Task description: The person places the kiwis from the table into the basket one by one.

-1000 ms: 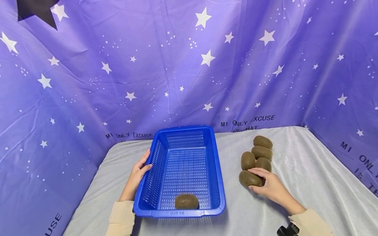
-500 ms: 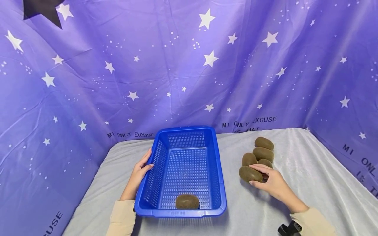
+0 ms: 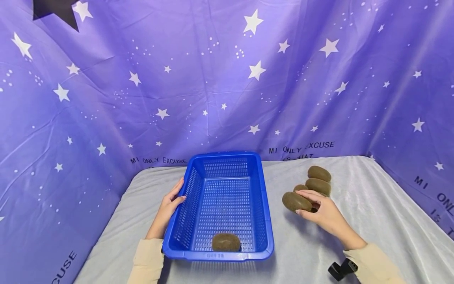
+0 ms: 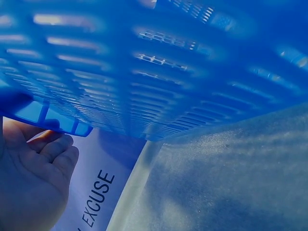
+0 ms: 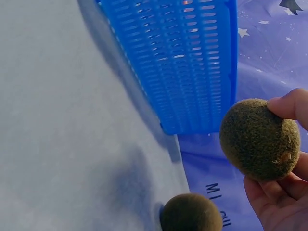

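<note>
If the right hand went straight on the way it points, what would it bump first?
Probably the blue basket, held kiwi touching first, but the right hand might pass above it.

A purple curtain (image 3: pixel 227 71) printed with white stars (image 3: pixel 253 21) fills the upper frame, a dark star (image 3: pixel 56 10) cut off at upper left. Black lettering (image 3: pixel 320 145) crosses mid-frame; pale grey cloth (image 3: pixel 369 197) spreads across the lower frame.

Both arms (image 3: pixel 349 238) reach forward; right grip (image 3: pixel 325 216) pinches; left grip (image 3: pixel 167 207), partly hidden, seems curled.
</note>
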